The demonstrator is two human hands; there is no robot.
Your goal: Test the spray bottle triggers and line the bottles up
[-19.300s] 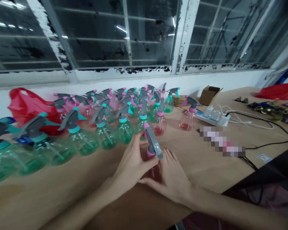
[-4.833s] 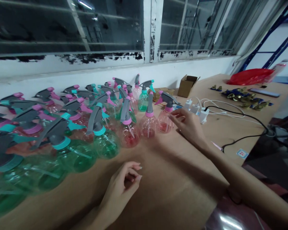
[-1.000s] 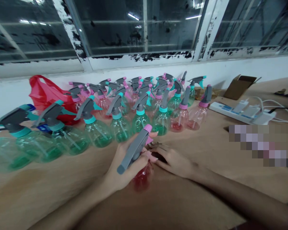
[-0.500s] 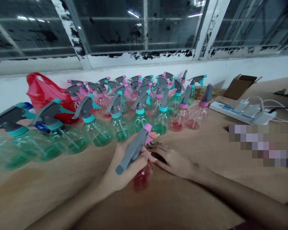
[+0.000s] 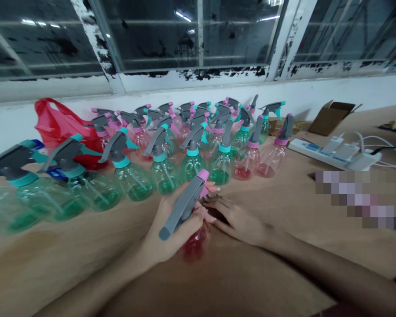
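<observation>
My left hand point(image 5: 171, 224) is wrapped round the neck of a spray bottle point(image 5: 194, 246) with a red body and a grey and pink trigger head. The bottle stands upright on the table, its nozzle pointing away from me. Just to the right, my right hand point(image 5: 240, 220) rests on the table with its fingers stretched towards the bottle. A gap shows between its thumb and fingers, and nothing is seen in it; its fingertips are partly hidden near the left hand. Beyond the hands stands a front row of spray bottles, including a green one point(image 5: 220, 171) and a pink one point(image 5: 244, 165).
Several more green and pink spray bottles crowd towards the wall. A red plastic bag point(image 5: 61, 127) lies behind them on the left. On the right are a white power strip point(image 5: 312, 152) with plugs and cables, and an open cardboard box point(image 5: 331, 119).
The view has shifted very slightly. Both hands and the held spray bottle keep the same positions.
</observation>
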